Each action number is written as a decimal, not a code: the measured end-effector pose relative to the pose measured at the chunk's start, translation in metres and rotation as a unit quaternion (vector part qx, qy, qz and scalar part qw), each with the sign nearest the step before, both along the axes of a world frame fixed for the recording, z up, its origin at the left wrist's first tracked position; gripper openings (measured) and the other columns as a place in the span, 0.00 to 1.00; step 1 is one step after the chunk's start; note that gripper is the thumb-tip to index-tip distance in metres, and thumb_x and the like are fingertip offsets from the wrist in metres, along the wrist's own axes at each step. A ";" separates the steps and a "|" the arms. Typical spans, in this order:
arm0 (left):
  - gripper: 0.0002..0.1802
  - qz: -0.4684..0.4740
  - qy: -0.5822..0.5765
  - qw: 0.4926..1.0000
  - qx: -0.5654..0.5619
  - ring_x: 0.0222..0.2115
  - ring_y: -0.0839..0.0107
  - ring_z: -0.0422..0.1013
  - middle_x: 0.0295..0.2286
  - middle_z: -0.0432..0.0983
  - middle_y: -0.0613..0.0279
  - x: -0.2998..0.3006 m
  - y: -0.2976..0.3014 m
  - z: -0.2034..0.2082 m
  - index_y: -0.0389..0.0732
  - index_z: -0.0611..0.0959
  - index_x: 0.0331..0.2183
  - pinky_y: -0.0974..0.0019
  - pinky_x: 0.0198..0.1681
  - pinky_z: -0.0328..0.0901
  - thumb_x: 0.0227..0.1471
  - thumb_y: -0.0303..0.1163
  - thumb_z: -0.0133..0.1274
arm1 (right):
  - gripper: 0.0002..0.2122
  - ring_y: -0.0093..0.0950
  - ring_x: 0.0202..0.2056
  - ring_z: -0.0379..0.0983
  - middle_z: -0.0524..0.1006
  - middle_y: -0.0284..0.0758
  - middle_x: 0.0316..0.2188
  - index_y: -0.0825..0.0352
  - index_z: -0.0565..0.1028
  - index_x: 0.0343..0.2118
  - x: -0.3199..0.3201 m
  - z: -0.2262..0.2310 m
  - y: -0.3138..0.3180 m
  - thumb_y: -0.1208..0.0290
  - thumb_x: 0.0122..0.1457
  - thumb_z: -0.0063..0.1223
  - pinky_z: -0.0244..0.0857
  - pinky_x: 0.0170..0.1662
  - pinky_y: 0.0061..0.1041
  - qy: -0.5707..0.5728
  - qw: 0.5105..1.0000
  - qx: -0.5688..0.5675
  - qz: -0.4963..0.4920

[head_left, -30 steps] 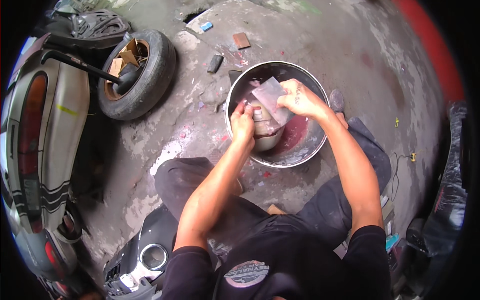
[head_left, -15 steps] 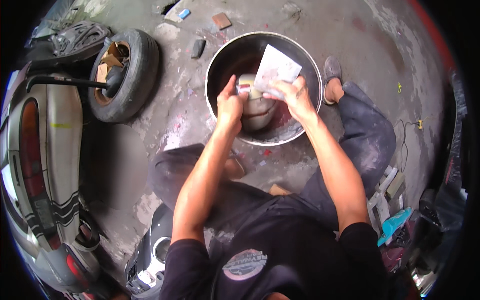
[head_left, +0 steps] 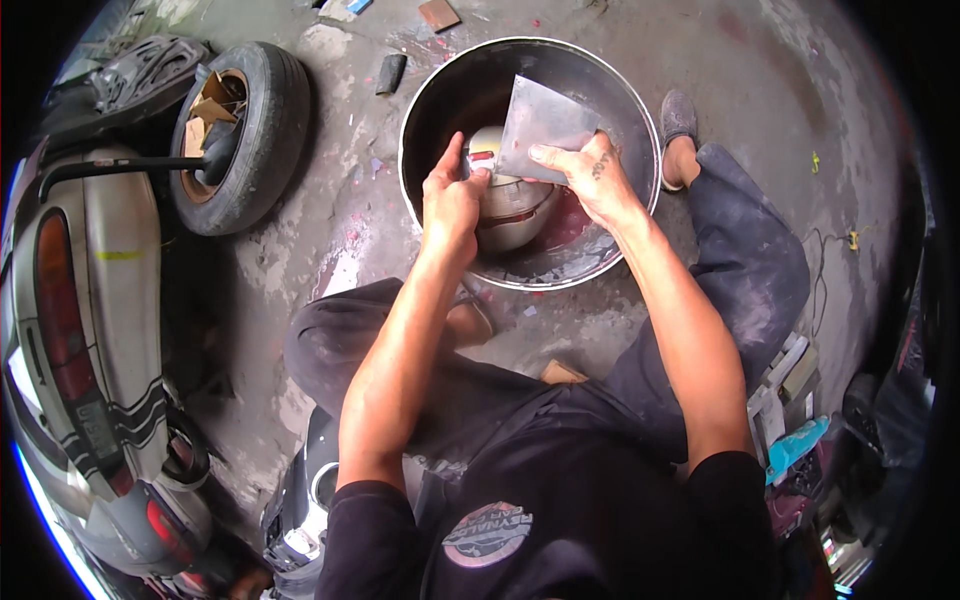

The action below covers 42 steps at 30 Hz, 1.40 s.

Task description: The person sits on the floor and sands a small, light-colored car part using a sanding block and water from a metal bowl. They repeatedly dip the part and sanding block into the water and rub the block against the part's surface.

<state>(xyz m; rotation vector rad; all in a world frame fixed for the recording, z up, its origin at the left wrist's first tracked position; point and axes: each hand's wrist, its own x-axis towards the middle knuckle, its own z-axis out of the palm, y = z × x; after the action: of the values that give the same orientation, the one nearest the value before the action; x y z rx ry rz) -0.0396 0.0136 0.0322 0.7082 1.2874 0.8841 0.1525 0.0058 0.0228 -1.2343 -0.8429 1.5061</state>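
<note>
A wide black basin (head_left: 408, 180) with a pale rim stands on the floor ahead of me. Inside it sits a rounded grey shell-like part (head_left: 512, 232) with a dark reddish slot across it. My right hand (head_left: 597, 178) pinches a flat, square grey sheet (head_left: 545, 125) by its lower right corner, tilted above the rounded part. At the basin's left side, my left hand (head_left: 452, 205) is closed, thumb and forefinger around a small white thing with a red patch (head_left: 482, 160). Its exact kind is too small to tell, and the other left fingers are hidden.
To the left lie a tyre (head_left: 275, 140) with cardboard scraps inside and a pale vehicle body panel (head_left: 125, 280) with a tail light. A black block (head_left: 391, 74) and a brown pad (head_left: 438, 15) rest beyond the basin. A turquoise item (head_left: 797, 450) lies right among clutter.
The sheet has turned from its pale, smeared look to a plain grey one in my right hand. My left hand stays near the small white thing. The whole view has shifted slightly.
</note>
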 end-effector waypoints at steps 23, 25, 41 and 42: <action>0.38 0.010 -0.009 1.000 -0.003 0.52 0.64 0.74 0.55 0.75 0.46 0.003 -0.001 0.008 0.32 0.61 0.70 0.64 0.59 0.66 0.60 0.15 0.50 | 0.14 0.33 0.41 0.84 0.84 0.44 0.41 0.80 0.79 0.47 -0.001 -0.018 -0.002 0.75 0.62 0.61 0.82 0.44 0.31 0.059 0.997 0.053 -0.021; 0.38 0.008 -0.018 1.000 -0.009 0.52 0.64 0.74 0.55 0.75 0.46 0.002 0.000 0.005 0.32 0.61 0.70 0.64 0.59 0.66 0.60 0.15 0.50 | 0.12 0.31 0.38 0.84 0.84 0.43 0.38 0.79 0.81 0.43 0.006 -0.036 0.000 0.75 0.61 0.62 0.81 0.42 0.29 0.048 0.995 0.092 -0.008; 0.37 -0.016 -0.011 1.000 0.020 0.49 0.67 0.75 0.53 0.77 0.48 0.003 -0.004 0.000 0.30 0.61 0.69 0.66 0.57 0.67 0.61 0.17 0.52 | 0.08 0.31 0.34 0.83 0.82 0.42 0.36 0.77 0.82 0.37 0.011 -0.035 0.030 0.78 0.58 0.61 0.83 0.36 0.30 -0.054 0.984 0.136 0.102; 0.38 -0.027 0.000 0.999 0.026 0.52 0.65 0.74 0.55 0.75 0.46 0.002 -0.004 -0.001 0.31 0.61 0.69 0.64 0.59 0.66 0.61 0.19 0.52 | 0.08 0.31 0.34 0.82 0.82 0.41 0.36 0.76 0.83 0.37 0.010 -0.039 0.032 0.77 0.57 0.61 0.81 0.36 0.30 -0.057 0.983 0.142 0.098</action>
<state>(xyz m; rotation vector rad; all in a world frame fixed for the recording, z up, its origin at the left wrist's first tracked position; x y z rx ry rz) -0.0374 0.0094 0.0314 0.7797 1.2435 0.8763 0.1622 0.0380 -0.0159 -1.0559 -1.2399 1.4192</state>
